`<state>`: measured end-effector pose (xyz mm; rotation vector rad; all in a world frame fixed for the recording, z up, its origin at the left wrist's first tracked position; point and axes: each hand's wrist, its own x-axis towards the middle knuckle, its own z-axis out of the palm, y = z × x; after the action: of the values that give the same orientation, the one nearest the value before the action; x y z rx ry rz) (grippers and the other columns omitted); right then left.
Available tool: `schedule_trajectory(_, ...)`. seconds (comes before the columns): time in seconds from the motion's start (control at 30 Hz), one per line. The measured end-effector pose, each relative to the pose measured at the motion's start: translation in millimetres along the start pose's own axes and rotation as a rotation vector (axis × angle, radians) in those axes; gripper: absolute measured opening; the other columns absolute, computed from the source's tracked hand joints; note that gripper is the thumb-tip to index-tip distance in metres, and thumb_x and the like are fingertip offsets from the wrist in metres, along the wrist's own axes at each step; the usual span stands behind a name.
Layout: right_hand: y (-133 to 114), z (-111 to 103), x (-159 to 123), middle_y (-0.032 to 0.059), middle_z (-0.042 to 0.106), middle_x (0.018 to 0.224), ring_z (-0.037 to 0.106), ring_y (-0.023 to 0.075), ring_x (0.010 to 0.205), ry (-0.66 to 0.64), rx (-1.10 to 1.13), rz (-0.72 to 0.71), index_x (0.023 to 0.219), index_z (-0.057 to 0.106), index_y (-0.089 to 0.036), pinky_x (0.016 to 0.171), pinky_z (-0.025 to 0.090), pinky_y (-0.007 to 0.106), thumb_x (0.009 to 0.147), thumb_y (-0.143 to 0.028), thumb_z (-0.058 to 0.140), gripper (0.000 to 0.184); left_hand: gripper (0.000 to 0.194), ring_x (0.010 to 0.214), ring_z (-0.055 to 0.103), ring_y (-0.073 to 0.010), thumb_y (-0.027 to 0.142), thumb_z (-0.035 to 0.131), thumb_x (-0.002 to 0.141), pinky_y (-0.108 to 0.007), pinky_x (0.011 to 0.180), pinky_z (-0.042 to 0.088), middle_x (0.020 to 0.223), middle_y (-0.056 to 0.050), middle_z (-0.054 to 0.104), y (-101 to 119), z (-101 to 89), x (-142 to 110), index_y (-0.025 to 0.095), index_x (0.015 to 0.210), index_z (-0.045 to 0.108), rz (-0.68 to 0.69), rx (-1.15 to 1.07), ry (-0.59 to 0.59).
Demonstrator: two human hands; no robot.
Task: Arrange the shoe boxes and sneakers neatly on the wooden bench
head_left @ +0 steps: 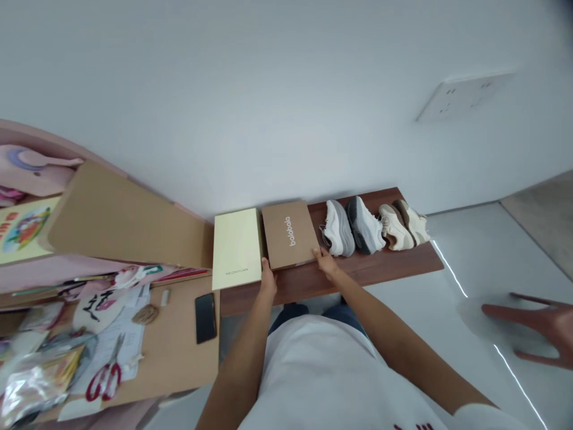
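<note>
A brown shoebox [290,230] with white lettering lies closed on a reddish-brown wooden bench [304,282] against the wall. My left hand [267,282] grips its near left corner, right beside the cream shoebox [235,248]. On the near right corner of the brown shoebox is my right hand [326,263], thumb on top and fingers partly hidden. To the right stand a pair of white and grey sneakers [340,230] and a smaller pair of beige shoes [396,230].
At left, a cardboard-topped desk [179,358] holds a black phone [205,318], red-handled scissors [105,376], papers and plastic bags. A brown panel [120,221] rises at its back. A reddish stool [541,325] stands on the floor at right.
</note>
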<state>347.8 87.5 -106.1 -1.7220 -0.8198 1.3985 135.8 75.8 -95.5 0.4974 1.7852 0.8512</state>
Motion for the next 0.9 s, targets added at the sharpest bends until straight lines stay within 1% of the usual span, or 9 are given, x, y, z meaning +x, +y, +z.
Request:
schedule_trajectory(0.1,1.2,-12.8,-1.1,0.0093,0.067,0.138,0.063,0.0269,0.122,0.045,0.121,0.1,0.132,0.063,-0.028,0.098,0.054,0.056,0.094,-0.052,0.053,0.047,0.062,0.139,0.056,-0.0255,0.066,0.03,0.101,-0.045,0.108,0.051,0.152,-0.01,0.057,7.0,8.0,-2.9,0.028,0.143,0.056,-0.084,-0.097,-0.116)
schedule_trajectory(0.23,0.5,-11.6,-8.0,0.0078,0.056,0.15,0.059,0.0253,0.126,0.12,0.216,0.095,0.142,0.058,-0.031,0.099,0.055,0.051,0.092,-0.043,0.054,0.051,0.053,0.13,0.062,-0.0212,0.062,0.046,0.099,-0.036,0.103,0.054,0.146,-0.011,0.062,17.0,8.2,-19.0,0.025,0.136,0.057,0.059,-0.115,-0.235)
schedule_trajectory(0.33,7.1,6.7,-18.9,0.006,0.056,0.149,0.06,0.0236,0.123,0.12,0.258,0.102,0.144,0.056,-0.034,0.097,0.056,0.047,0.092,-0.047,0.054,0.053,0.052,0.131,0.062,-0.0215,0.058,0.055,0.098,-0.035,0.102,0.054,0.145,-0.01,0.062,21.2,-1.5,-37.8,0.028,0.141,0.053,0.186,-0.119,-0.218)
schedule_trajectory(0.43,16.4,28.1,-30.5,0.0069,0.067,0.131,0.067,0.0231,0.108,0.094,0.263,0.152,0.142,0.059,-0.033,0.093,0.057,0.047,0.092,-0.052,0.054,0.054,0.056,0.136,0.058,-0.0232,0.055,0.058,0.098,-0.037,0.107,0.052,0.144,-0.009,0.064,21.5,-8.1,-56.9,0.03,0.147,0.05,0.273,-0.125,-0.182)
schedule_trajectory(0.57,15.3,39.5,-39.5,0.0068,0.073,0.117,0.069,0.0239,0.105,0.004,0.232,0.229,0.131,0.067,-0.032,0.093,0.056,0.048,0.094,-0.054,0.051,0.046,0.063,0.138,0.057,-0.0235,0.054,0.058,0.098,-0.038,0.116,0.045,0.149,-0.009,0.06,22.4,-3.8,-73.4,0.026,0.153,0.046,0.385,-0.167,-0.133)
schedule_trajectory(0.67,-0.3,32.5,-41.5,0.009,0.076,0.111,0.069,0.027,0.107,-0.161,0.251,0.246,0.12,0.07,-0.029,0.09,0.056,0.049,0.096,-0.067,0.042,0.053,0.063,0.146,0.047,-0.0244,0.053,0.055,0.099,-0.038,0.122,0.038,0.159,-0.008,0.05,23.5,3.3,-85.3,0.025,0.154,0.046,0.443,-0.073,-0.126)
schedule_trajectory(0.77,-16.9,17.0,-40.1,0.0115,0.077,0.109,0.071,0.0277,0.1,-0.287,0.427,0.215,0.119,0.068,-0.026,0.085,0.058,0.048,0.097,-0.074,0.034,0.063,0.059,0.156,0.03,-0.0244,0.046,0.049,0.102,-0.04,0.129,0.024,0.168,-0.008,0.037,20.6,14.3,-102.8,0.024,0.156,0.043,0.534,0.132,-0.131)
schedule_trajectory(0.83,-21.9,5.4,-36.6,0.012,0.076,0.108,0.072,0.027,0.096,-0.263,0.468,0.19,0.12,0.066,-0.024,0.081,0.06,0.046,0.097,-0.072,0.037,0.06,0.059,0.158,0.024,-0.0254,0.041,0.049,0.101,-0.043,0.13,0.017,0.17,-0.009,0.032,16.1,26.2,-114.6,0.024,0.157,0.041,0.595,0.254,-0.174)
schedule_trajectory(0.9,-21.4,-4.4,-30.4,0.0108,0.076,0.104,0.072,0.0255,0.092,-0.111,0.396,0.187,0.116,0.065,-0.023,0.075,0.061,0.042,0.097,-0.065,0.045,0.051,0.061,0.159,0.022,-0.029,0.039,0.056,0.098,-0.045,0.13,0.015,0.169,-0.012,0.033,10.6,41.2,-122.4,0.022,0.155,0.045,0.603,0.334,-0.251)
